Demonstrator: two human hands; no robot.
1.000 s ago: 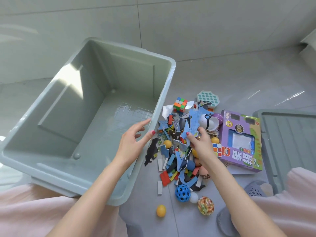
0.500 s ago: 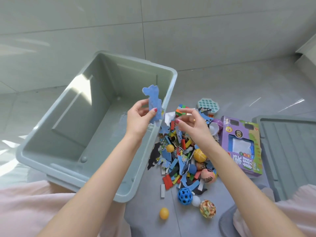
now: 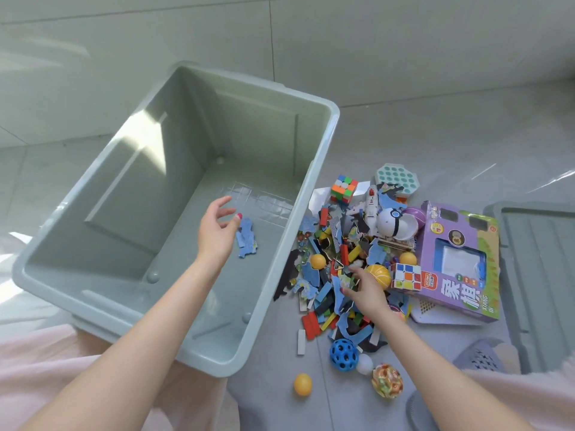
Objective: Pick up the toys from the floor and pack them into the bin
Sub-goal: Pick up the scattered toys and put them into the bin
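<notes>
Left hand spread inside bin, blue piece just beside. Right hand on pile right of bin, fingertips pinching a piece.

The bin by my knees is smooth grey-green plastic with a soft sheen; the floor is glossy tile; the purple box looks like printed cardboard; the blue ball is holed, rubbery plastic
</notes>
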